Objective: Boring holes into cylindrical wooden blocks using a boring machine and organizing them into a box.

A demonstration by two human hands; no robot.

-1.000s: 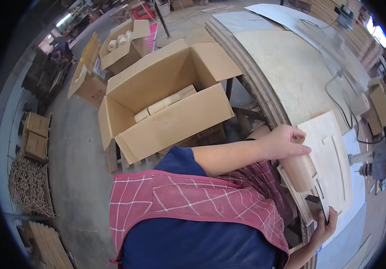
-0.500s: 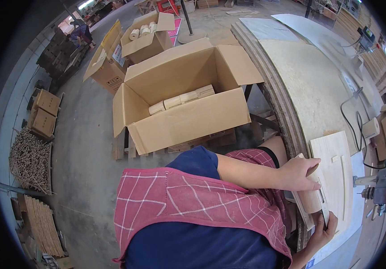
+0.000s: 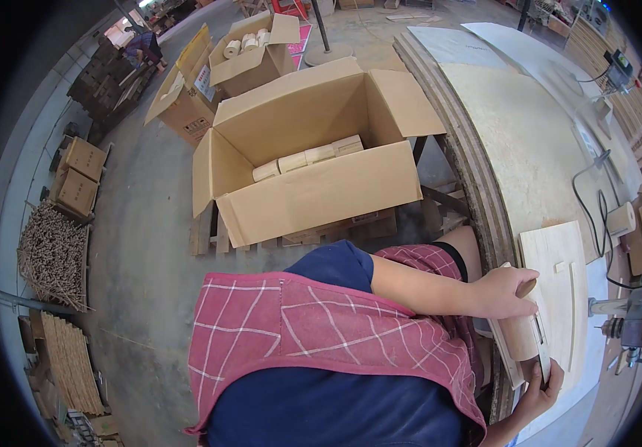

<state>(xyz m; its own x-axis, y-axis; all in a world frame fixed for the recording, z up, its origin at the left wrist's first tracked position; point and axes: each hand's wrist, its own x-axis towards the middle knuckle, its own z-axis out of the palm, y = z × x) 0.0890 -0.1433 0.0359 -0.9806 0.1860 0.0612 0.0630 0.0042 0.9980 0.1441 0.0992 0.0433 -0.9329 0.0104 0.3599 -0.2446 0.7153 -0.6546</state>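
At the bench's near edge, my left hand (image 3: 503, 292) is closed round the upper part of a pale wooden cylinder (image 3: 520, 340), thumb and fingers curled over it. Along the cylinder's right side runs a thin, flat, light strip (image 3: 542, 349), its kind too small to make out. My right hand (image 3: 540, 392) pinches the strip's lower end beside the cylinder's bottom. Beneath both lies a pale wooden board (image 3: 559, 249) with a raised thin strip and a small block on it.
Ahead, an open cardboard box (image 3: 321, 186) holds several wooden cylinders (image 3: 307, 157). Behind it stand two more open boxes, one with wooden cylinders. A drill-like machine (image 3: 634, 320) and a black cable (image 3: 596, 201) are at the bench's right. A person (image 3: 142, 48) bends at the far left.
The view has shifted slightly, so the boxes and bench appear a little displaced. Both hands keep their hold on the cylinder and the strip.
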